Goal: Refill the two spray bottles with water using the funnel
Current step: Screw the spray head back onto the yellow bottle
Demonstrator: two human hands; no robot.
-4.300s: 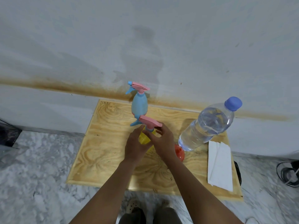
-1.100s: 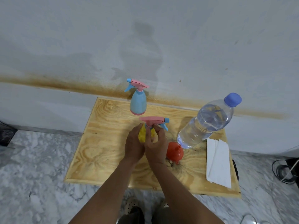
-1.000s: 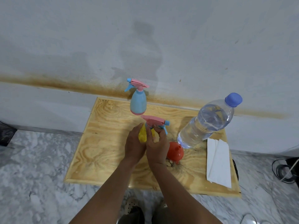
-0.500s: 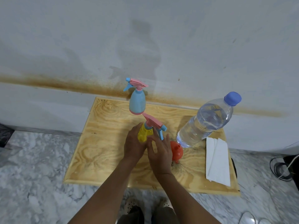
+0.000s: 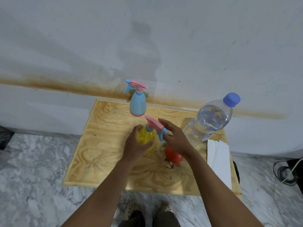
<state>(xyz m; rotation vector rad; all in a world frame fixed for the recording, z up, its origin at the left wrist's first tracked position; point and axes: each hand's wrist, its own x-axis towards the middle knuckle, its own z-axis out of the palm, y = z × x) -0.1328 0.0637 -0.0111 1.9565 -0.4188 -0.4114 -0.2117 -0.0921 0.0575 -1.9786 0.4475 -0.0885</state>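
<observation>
A person's left hand [image 5: 136,145] wraps its fingers and thumb round the body of a yellow spray bottle [image 5: 147,136], which stands upright near the middle of a plywood board [image 5: 101,153]. The bottle's long axis runs vertical. Its pink spray head [image 5: 153,123] slants from far left to near right, and the blue nozzle end [image 5: 162,133] points down toward the right hand [image 5: 176,137].

That hand is spread wide, fingers nearly straight, just beside the spray head and holding nothing. Whether its fingertips touch the pink plastic cannot be made out.

Behind the yellow bottle, at the board's far edge by the stained wall [image 5: 180,38], a blue spray bottle [image 5: 137,104] stands upright with its pink head on and the nozzle facing left.

The red funnel [image 5: 173,155] lies on the board beneath the right wrist, which covers its upper part, so the direction of the spout is unclear.

To the right stands a clear water bottle [image 5: 209,123], blue cap in place and largely full. It appears to lean right, toward the edge of the wide-angle view.

A folded white paper [image 5: 218,161] lies along the board's right side, near the bottle's base.

The board sits above a marble floor [image 5: 32,177]. At the bottom edge of the view, 2 shoes [image 5: 130,208] are partly cut off. A dark cable [image 5: 285,175] coils at the far right, where what it joins is out of view. Both forearms enter from the lower edge, bare to the elbow.
</observation>
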